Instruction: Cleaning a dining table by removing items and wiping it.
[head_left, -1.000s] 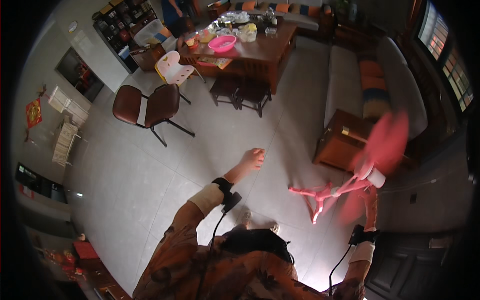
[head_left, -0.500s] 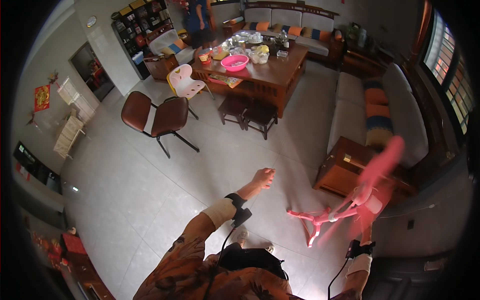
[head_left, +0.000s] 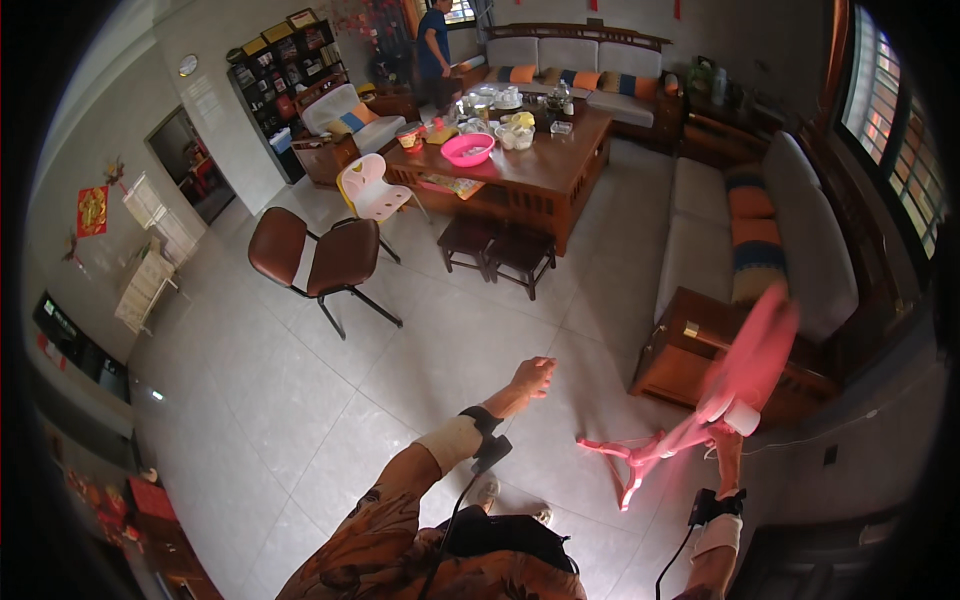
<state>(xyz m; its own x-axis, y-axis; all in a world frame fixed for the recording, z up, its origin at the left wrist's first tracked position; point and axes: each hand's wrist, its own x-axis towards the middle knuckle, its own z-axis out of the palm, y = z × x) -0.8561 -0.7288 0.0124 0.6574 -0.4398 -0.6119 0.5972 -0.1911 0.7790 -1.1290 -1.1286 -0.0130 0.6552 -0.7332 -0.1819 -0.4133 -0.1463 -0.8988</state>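
Observation:
My left hand (head_left: 530,379) hangs in the air over the grey floor, fingers loosely curled, with nothing visible in it. At the lower right, my right hand (head_left: 727,440) grips a pink stand (head_left: 655,455) near a white piece just below its upper part. This upper part is long, pink and blurred, slanting up toward the sofa. Spread pink legs reach toward the floor on the stand's left side. The exact kind of the stand cannot be made out. Most of my right fingers are hidden behind it.
Close beyond the stand is a wooden sofa end cabinet (head_left: 665,355). A brown chair (head_left: 340,262), a white chair (head_left: 375,187) and dark stools (head_left: 522,257) stand before a laden wooden table (head_left: 560,150). A person (head_left: 433,45) stands behind it. A thin white cord (head_left: 820,436) runs along the right wall.
The pink stand's upper part has shifted slightly down and toward the left, with my right hand still on it. My left hand sits a little lower in view. The whole scene has shifted slightly.

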